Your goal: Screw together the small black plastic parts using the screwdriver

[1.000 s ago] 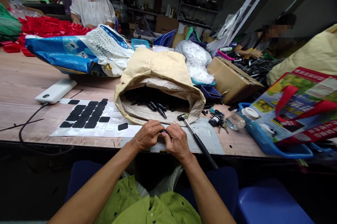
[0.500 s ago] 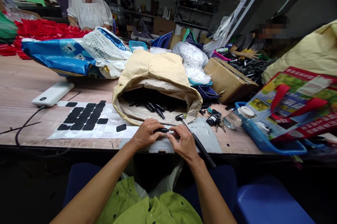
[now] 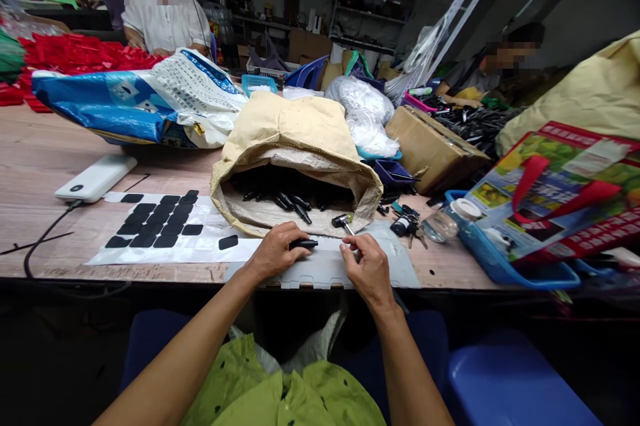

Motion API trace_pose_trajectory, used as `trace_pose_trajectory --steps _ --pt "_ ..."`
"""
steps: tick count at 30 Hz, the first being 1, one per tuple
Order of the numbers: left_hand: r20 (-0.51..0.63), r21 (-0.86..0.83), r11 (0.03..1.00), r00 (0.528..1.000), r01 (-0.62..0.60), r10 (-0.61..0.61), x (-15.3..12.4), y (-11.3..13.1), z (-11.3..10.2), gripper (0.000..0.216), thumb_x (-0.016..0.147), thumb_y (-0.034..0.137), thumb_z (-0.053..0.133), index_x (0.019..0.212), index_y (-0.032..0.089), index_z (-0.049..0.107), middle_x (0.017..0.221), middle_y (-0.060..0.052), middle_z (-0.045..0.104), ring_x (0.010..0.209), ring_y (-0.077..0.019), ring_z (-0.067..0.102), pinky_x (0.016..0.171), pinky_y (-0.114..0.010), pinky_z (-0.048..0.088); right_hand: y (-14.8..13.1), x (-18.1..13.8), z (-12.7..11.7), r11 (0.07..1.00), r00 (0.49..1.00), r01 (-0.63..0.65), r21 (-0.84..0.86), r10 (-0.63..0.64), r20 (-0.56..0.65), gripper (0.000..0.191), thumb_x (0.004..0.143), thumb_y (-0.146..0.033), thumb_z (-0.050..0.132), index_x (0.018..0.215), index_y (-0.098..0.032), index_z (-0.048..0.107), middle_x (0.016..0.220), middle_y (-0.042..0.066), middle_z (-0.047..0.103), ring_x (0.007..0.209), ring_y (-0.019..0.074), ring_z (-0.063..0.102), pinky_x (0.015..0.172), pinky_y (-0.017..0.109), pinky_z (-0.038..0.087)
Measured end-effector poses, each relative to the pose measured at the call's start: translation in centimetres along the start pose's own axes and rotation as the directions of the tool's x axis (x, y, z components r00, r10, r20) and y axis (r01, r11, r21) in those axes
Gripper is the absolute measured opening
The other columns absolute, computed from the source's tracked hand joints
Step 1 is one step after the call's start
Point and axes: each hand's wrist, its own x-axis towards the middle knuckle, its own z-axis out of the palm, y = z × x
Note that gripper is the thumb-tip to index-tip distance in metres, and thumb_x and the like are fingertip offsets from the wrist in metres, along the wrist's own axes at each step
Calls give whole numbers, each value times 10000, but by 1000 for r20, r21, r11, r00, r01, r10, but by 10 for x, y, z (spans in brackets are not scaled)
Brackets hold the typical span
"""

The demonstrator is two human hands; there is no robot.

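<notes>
My left hand (image 3: 276, 249) is closed on a small black plastic part (image 3: 303, 244) and holds it on a grey metal plate (image 3: 325, 269) at the table's near edge. My right hand (image 3: 367, 267) lies just to the right, its fingers curled over the handle of a small hammer (image 3: 342, 221) whose head points toward the sack. Right behind both hands, an open tan paper sack (image 3: 293, 146) lies on its side with several more black parts inside.
A white sheet with black pads (image 3: 157, 226) lies to the left, beside a white power bank (image 3: 95, 179) with a cable. Keys (image 3: 407, 223), a bottle (image 3: 447, 219), a blue basket (image 3: 515, 266) and a cardboard box (image 3: 433, 146) stand right. Other people work at the far side.
My hands have separated: the right one let go of the black part and moved right onto the hammer handle. The left one keeps the part on the plate.
</notes>
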Motion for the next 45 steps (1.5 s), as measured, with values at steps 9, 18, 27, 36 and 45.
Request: trace_pose_trajectory --steps 9,18,27,36,45 --pt "2 27 999 999 46 -46 0 -2 1 184 780 240 811 955 209 763 904 -38 658 893 -204 618 817 -328 484 10 -2 -7 954 990 -66 -293 27 -137 205 878 -279 632 1058 -222 711 991 93 654 931 257 551 823 375 441" --pt "6 -3 998 998 57 -57 0 -1 -1 156 792 196 753 946 208 775 895 -42 667 864 -199 618 800 -327 485 22 -14 -5 981 990 -106 -161 89 -107 144 902 -257 517 942 -205 644 913 79 625 858 224 583 798 354 481" --pt "45 -16 995 995 95 -94 2 1 -4 208 737 157 781 934 225 788 871 -25 678 866 -201 625 815 -323 476 -30 -42 -15 999 996 -27 25 25 90 424 983 -233 468 1382 -312 584 1162 58 706 1024 237 676 908 373 528" --pt "47 -22 993 992 115 -113 2 0 -3 222 710 125 777 915 212 779 877 -19 687 862 -194 624 809 -310 470 -40 -56 -3 995 997 44 -89 -38 63 486 981 -153 449 1397 -330 626 971 40 713 862 187 680 786 273 531" --pt "38 -12 993 993 115 -114 2 4 -6 151 788 200 749 937 191 772 867 -33 697 843 -194 625 800 -316 464 -33 -35 -13 975 990 -139 -175 132 -49 487 943 -136 490 1358 -334 649 1132 18 721 1025 185 679 896 265 523"
